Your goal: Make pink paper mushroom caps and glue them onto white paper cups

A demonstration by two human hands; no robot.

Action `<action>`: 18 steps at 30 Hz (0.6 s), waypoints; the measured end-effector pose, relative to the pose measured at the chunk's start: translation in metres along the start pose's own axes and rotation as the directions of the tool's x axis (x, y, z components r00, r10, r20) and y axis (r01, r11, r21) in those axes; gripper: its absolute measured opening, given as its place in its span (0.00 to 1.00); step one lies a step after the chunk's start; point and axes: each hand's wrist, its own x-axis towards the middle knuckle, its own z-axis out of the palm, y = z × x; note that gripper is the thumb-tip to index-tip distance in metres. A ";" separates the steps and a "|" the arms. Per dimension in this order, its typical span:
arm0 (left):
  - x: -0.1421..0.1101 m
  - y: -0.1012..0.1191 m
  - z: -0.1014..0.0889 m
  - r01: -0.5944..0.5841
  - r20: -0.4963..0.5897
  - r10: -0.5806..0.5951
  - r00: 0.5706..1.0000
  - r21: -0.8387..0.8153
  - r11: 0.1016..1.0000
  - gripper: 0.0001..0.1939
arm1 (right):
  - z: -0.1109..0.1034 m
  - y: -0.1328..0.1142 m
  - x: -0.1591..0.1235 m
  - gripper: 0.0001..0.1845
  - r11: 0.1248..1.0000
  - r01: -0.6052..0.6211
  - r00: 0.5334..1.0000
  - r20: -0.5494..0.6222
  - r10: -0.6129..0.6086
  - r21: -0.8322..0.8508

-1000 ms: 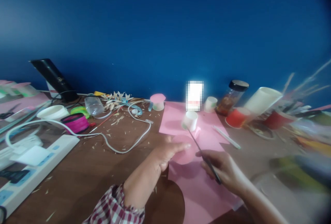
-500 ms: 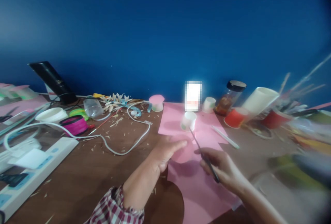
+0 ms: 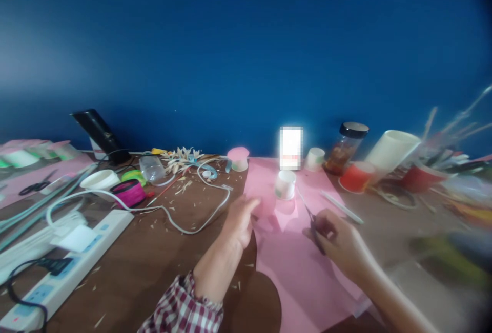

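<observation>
My left hand [image 3: 240, 220] is closed at the left edge of the pink paper sheet, its thumb over a round pink paper piece [image 3: 265, 206] that blends into the sheet. In my right hand [image 3: 332, 233] are dark-handled scissors [image 3: 312, 215], their thin blades pointing up and left, apart from the paper piece. A white paper cup [image 3: 285, 185] stands upright just beyond both hands on the pink paper [image 3: 295, 282]. Behind it glows a bright, pixelated screen [image 3: 291, 148]. A white pen-like stick [image 3: 342, 207] lies right of the cup.
A power strip [image 3: 73, 271], white cable [image 3: 192, 231] and pink tape roll [image 3: 128, 193] lie left. Along the blue wall stand a pink-topped cup [image 3: 239, 160], another white cup [image 3: 315, 159] and a dark-lidded jar [image 3: 348, 147]. A red cup [image 3: 356, 177] is at right.
The view has turned slightly left. My left hand and the round pink piece have shifted away from the scissors. My right hand has turned the scissors, which now show their blades.
</observation>
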 end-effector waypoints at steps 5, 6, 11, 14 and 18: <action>0.006 0.002 -0.006 -0.069 -0.092 0.062 0.994 -0.071 0.995 0.09 | 0.000 0.003 0.000 0.11 0.996 0.030 0.999 0.043 -0.027 -0.080; 0.008 0.003 -0.007 -0.078 -0.105 0.069 0.992 -0.085 0.993 0.08 | -0.001 0.003 -0.001 0.11 0.995 0.034 0.999 0.042 -0.031 -0.088; 0.012 0.006 -0.010 -0.104 -0.161 0.080 0.984 -0.145 0.984 0.07 | -0.005 -0.001 -0.003 0.12 0.992 0.035 0.995 0.094 -0.024 -0.121; 0.015 0.007 -0.013 -0.111 -0.199 0.077 0.977 -0.165 0.980 0.07 | -0.009 -0.003 -0.004 0.09 0.989 0.082 0.989 0.130 -0.066 -0.123; 0.018 0.006 -0.016 -0.121 -0.196 0.086 0.977 -0.177 0.977 0.06 | -0.009 -0.005 -0.005 0.08 0.985 0.133 0.977 0.183 -0.111 -0.109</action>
